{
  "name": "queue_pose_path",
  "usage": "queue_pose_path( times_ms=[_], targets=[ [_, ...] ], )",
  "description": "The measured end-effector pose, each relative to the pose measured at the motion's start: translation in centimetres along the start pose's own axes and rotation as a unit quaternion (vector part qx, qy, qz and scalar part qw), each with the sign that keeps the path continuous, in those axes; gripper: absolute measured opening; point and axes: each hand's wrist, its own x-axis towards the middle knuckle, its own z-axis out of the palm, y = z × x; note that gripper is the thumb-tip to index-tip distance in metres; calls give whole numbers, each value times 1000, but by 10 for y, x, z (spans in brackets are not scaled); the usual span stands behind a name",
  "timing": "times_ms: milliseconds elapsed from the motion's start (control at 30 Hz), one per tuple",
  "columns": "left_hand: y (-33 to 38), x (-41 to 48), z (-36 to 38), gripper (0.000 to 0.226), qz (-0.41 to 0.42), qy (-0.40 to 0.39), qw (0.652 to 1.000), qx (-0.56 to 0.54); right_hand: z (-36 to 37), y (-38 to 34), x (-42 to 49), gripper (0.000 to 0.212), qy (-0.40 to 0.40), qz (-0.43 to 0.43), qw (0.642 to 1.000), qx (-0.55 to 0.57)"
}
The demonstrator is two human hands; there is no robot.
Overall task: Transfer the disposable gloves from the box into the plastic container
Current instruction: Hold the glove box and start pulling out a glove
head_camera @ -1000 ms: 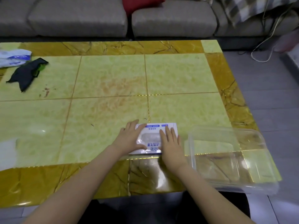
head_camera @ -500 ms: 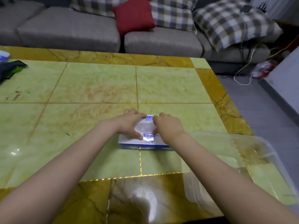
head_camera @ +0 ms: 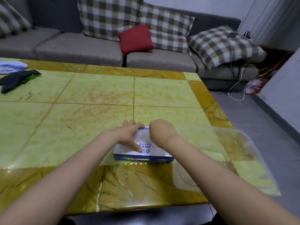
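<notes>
A white and blue glove box (head_camera: 155, 153) lies flat on the yellow-green table (head_camera: 81, 127), near its front edge. My left hand (head_camera: 129, 133) rests on the box's left part, fingers spread over the far edge and thumb pressed on the top. My right hand (head_camera: 159, 132) hovers over the box's opening with its fingers curled downward; what they pinch is hidden. A thin clear film shows at the opening (head_camera: 142, 136) between both hands. The clear plastic container (head_camera: 235, 159) sits right of the box, at the table's right front corner.
A dark cloth (head_camera: 17, 78) and a white and blue plastic bag (head_camera: 9, 66) lie at the table's far left. A grey sofa (head_camera: 78, 49) with checked cushions and a red cushion (head_camera: 135, 39) stands behind. Cables (head_camera: 237, 85) trail over the floor at the right.
My right hand's fingers went from flat on the box to curled over its opening. The box now sits a little farther from the front edge. The head view tilted up, showing more sofa.
</notes>
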Motion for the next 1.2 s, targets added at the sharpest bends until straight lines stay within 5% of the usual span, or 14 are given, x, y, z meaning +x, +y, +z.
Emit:
queue_pose_path(
  times_ms=[367,500,600,767,1067,1200],
  targets=[
    [28,-53,29,101,-27,15,1000,-5,7,19,-56,34,100,44,987,115],
    [32,-67,38,101,-35,21,999,-13,25,16,-76,58,101,-92,981,137],
    [35,-74,42,98,-41,26,999,-12,37,9,-82,53,78,-124,988,46],
    [39,-82,48,93,-48,41,998,-25,38,2,-85,23,148,-65,986,37],
    [36,-85,51,96,-50,34,998,-25,1,29,-99,21,270,50,952,134],
    [39,-86,51,96,-55,53,997,18,-5,49,-101,21,234,86,965,87]
  ],
)
